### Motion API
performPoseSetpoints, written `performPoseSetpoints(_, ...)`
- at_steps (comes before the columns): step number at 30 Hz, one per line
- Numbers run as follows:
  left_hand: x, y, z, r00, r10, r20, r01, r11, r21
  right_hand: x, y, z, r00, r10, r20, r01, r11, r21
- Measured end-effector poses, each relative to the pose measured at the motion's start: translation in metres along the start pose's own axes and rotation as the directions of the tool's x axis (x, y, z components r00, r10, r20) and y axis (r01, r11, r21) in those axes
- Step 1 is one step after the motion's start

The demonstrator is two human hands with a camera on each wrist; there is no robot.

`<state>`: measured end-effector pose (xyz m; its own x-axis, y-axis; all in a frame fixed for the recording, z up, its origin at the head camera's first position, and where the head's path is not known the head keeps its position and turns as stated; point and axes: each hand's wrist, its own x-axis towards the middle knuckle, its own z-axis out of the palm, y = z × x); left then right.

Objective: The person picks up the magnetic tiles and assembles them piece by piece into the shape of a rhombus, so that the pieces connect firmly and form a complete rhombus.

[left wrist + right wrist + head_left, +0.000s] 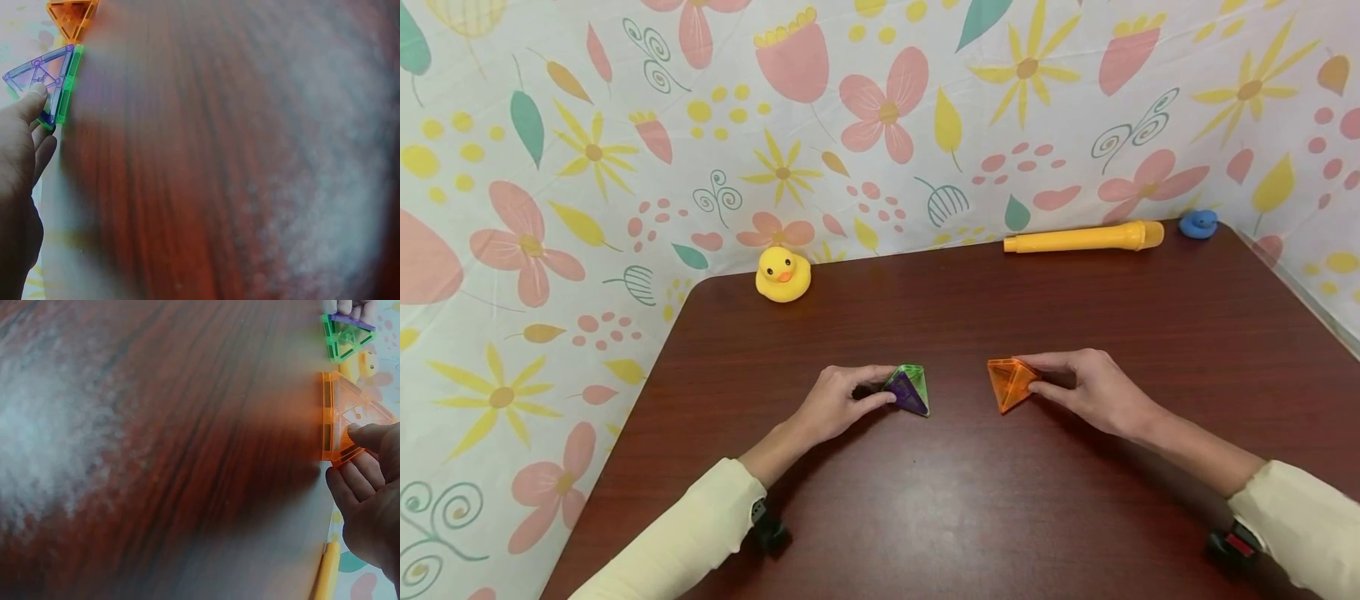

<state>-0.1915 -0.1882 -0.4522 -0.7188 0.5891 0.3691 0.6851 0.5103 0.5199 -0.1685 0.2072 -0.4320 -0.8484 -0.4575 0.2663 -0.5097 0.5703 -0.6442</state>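
My left hand (835, 402) pinches a small pyramid of see-through magnetic tiles (911, 390), purple on one face and green on others. In the left wrist view its purple triangle (47, 78) faces the camera, with the thumb pressed on it. Across a short gap, my right hand (1097, 390) grips an orange pyramid of magnetic tiles (1009, 383) between thumb and fingers. The right wrist view has the orange pyramid (344, 419) at the tabletop, thumb on its near face. The two pyramids stand apart, each on or just above the table; the exact contact is unclear.
A yellow rubber duck (783, 275) sits at the back left of the dark wooden table (895, 517). Along the back edge lie a yellow toy microphone (1082, 239) and a small blue duck (1198, 223). A flowered cloth (880, 167) hangs behind.
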Motion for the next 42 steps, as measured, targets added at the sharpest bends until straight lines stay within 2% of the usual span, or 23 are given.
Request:
performPoseSetpoints(9,0.0,0.0,0.001,1.0,-0.006,-0.015,0.006,1.0,-0.014,0.0,0.001,0.003,0.999,-0.013,-0.045,0.014,1.0,0.012)
performPoseSetpoints(24,0.009,0.006,0.009,1.0,0.006,-0.002,-0.006,1.0,-0.016,0.004,-0.002,0.005,0.999,0.002,-0.046,0.001,0.999,0.049)
performPoseSetpoints(35,0.017,0.012,0.017,0.999,0.032,-0.007,-0.032,0.999,-0.016,0.007,-0.005,0.01,0.999,0.002,-0.051,0.0,0.999,0.033)
performPoseSetpoints(42,0.022,0.016,0.022,1.0,0.025,0.011,-0.024,0.999,-0.026,0.009,-0.007,0.013,0.999,-0.001,-0.055,0.004,0.999,0.04)
